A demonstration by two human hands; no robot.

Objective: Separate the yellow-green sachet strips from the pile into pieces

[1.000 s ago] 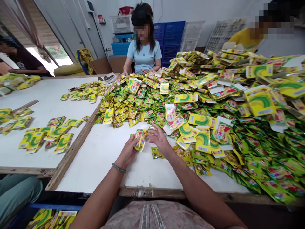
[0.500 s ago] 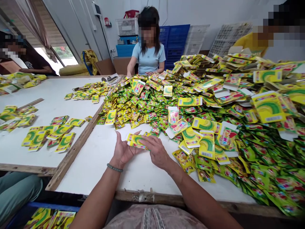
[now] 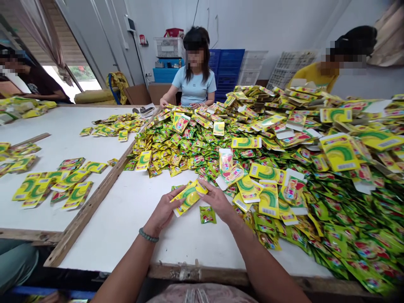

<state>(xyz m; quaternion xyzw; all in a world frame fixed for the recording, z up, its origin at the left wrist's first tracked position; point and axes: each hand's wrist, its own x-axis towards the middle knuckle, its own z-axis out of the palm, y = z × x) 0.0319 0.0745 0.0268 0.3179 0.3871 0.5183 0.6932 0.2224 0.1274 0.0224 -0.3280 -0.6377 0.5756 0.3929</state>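
A yellow carton (image 3: 190,197) with a green swirl lies tilted between my two hands, above the white tabletop. My left hand (image 3: 164,210) grips its left end, the thumb along the near side. At the other end, the fingers of my right hand (image 3: 218,203) close on the top right corner. A single green sachet (image 3: 207,215) rests on the table just below the carton, beside my right hand. Beyond my hands spreads a heap of small green and yellow sachets (image 3: 186,147). Flat yellow cartons (image 3: 268,198) lie to the right of my right hand.
A wooden strip (image 3: 91,206) divides my table from the left one, where filled-looking cartons (image 3: 78,193) lie in groups. Cartons pile high at the right (image 3: 337,151). A person in a light blue shirt (image 3: 195,86) sits opposite; others are at far left and right.
The carton has turned, its broad face now toward me, and my left hand has gone from spread to gripping it. A green sachet now shows on the table near my right hand.
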